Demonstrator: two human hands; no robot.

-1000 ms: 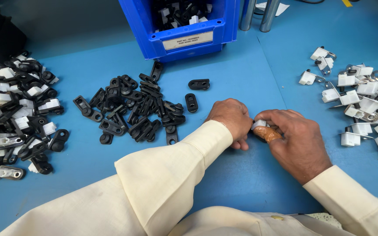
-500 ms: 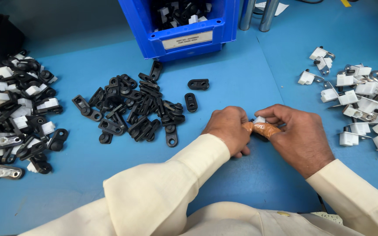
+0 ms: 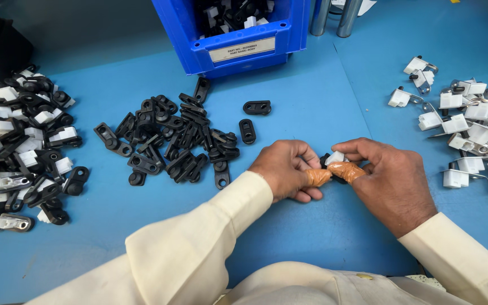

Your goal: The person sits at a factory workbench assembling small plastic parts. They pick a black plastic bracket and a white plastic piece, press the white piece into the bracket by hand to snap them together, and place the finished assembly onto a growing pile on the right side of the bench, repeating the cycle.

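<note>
My left hand [image 3: 287, 174] and my right hand [image 3: 390, 183] meet on the blue table, both pinching one small part [image 3: 333, 158] made of a white piece and a black piece. Orange finger cots cover the left thumb and the right thumb. Most of the part is hidden between the fingers. A pile of loose black plastic clips [image 3: 170, 141] lies just left of my left hand. A pile of white pieces with metal clips [image 3: 470, 133] lies to the right of my right hand.
A blue bin [image 3: 238, 34] holding black and white parts stands at the back centre. A heap of joined black-and-white parts [image 3: 18, 141] covers the left side. Two metal posts [image 3: 334, 17] rise behind the bin.
Both hands have stayed together on the small part, shifting slightly left and toward me. The fingers have turned around the part; the piles have not moved.
</note>
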